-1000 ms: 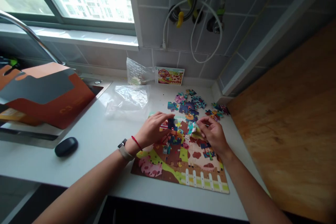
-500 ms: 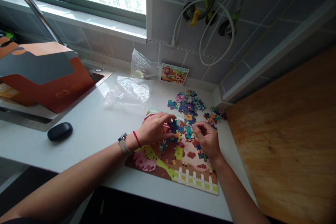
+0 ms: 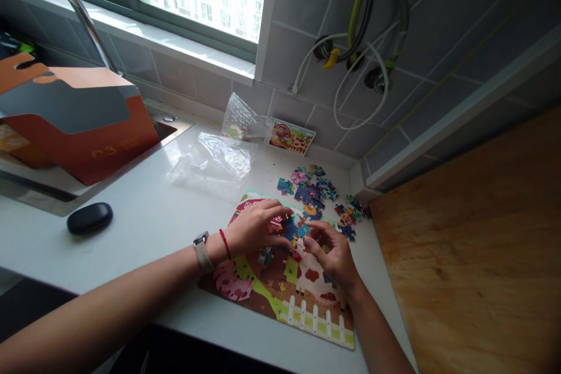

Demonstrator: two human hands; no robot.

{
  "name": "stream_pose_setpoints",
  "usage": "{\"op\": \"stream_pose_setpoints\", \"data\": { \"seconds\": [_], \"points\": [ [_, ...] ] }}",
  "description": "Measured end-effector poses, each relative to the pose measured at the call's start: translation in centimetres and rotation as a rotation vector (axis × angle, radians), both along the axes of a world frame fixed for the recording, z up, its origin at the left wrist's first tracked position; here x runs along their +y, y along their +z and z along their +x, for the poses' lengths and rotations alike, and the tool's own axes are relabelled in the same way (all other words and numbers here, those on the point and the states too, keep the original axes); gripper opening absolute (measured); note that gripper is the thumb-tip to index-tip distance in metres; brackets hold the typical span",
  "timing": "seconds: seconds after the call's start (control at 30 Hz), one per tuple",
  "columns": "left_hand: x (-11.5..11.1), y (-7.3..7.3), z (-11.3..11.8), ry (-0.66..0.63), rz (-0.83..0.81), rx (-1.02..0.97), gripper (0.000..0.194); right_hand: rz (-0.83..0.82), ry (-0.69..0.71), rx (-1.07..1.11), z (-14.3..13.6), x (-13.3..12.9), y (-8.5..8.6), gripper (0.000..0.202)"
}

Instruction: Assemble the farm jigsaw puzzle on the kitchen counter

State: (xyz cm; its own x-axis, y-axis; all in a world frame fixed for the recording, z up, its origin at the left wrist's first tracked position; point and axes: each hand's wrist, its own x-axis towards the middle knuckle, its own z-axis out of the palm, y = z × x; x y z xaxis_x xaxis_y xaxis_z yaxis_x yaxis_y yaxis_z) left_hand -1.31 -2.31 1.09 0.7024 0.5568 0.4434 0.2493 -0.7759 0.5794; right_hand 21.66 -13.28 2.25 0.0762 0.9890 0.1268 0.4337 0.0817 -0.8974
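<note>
The puzzle [image 3: 283, 277] lies near the worktop's [image 3: 140, 239] front edge. Over it, the left hand [image 3: 256, 228] and right hand [image 3: 331, 254] are half open, gripping nothing I can see. Loose pieces [image 3: 310, 191] sit past its back edge; worktop stretches left.

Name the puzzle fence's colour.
The fence on the puzzle is white; head view shows it best.

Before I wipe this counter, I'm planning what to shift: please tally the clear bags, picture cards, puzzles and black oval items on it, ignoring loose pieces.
Clear bags: 2
Picture card: 1
Puzzle: 1
Black oval item: 1
Total: 5
</note>
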Motion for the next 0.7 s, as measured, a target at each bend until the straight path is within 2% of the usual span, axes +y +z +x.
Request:
{"op": "stream_pose_setpoints", "data": {
  "seconds": [0.13, 0.33, 0.47, 0.7],
  "points": [
    [-0.3, 0.3, 0.0, -0.004, -0.021, 0.028, 0.062, 0.031, 0.039, -0.033, -0.3, 0.1, 0.4, 0.028],
    [-1.3, 0.5, 0.2, -0.035, -0.050, -0.037, 0.056, 0.044, 0.065, -0.064, -0.5, 0.2, 0.8, 0.043],
    [-1.4, 0.5, 0.2, -0.070, 0.008, -0.085, 0.055, -0.030, 0.079, 0.029, -0.6, 0.1, 0.8, 0.045],
    [-1.4, 0.4, -0.1, -0.079, -0.054, -0.048, 0.055, -0.098, 0.130, 0.190, -0.9, 0.0, 1.3, 0.040]
  ]
}}
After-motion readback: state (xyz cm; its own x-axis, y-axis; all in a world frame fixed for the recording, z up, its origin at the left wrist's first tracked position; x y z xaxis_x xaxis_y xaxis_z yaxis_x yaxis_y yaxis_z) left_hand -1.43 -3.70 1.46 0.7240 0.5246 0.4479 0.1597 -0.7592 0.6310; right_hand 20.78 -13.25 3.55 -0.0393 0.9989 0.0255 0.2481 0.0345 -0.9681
